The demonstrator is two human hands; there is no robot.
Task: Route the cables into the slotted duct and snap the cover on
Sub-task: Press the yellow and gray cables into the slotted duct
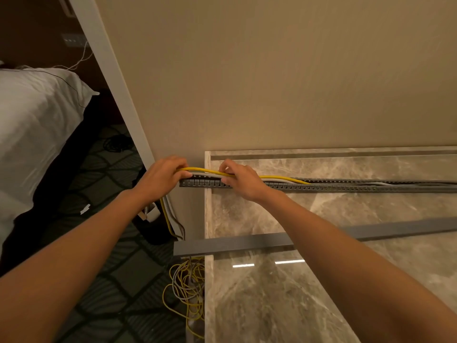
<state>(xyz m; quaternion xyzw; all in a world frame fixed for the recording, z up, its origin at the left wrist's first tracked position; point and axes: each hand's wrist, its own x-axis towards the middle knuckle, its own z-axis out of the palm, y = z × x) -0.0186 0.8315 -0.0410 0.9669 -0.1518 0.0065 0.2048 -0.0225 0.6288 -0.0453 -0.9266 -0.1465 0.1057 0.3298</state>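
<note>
A grey slotted duct point(321, 186) lies along the marble counter point(272, 305), its left end jutting past the counter's edge. A yellow cable point(279, 178) and a grey cable point(286, 181) run along the duct's left part and sink into it further right. My left hand point(160, 178) pinches both cables at the duct's left end. My right hand point(241, 180) grips the yellow cable just to the right, fingers over the duct's slotted wall. The grey duct cover point(235, 243) lies loose on the counter, nearer to me, under my right forearm.
A beige wall rises right behind the duct. Slack yellow and grey cable point(186, 285) lies coiled on the patterned carpet beside the counter's left edge. A bed with white bedding point(34, 125) stands to the left. A white door frame point(118, 95) runs diagonally.
</note>
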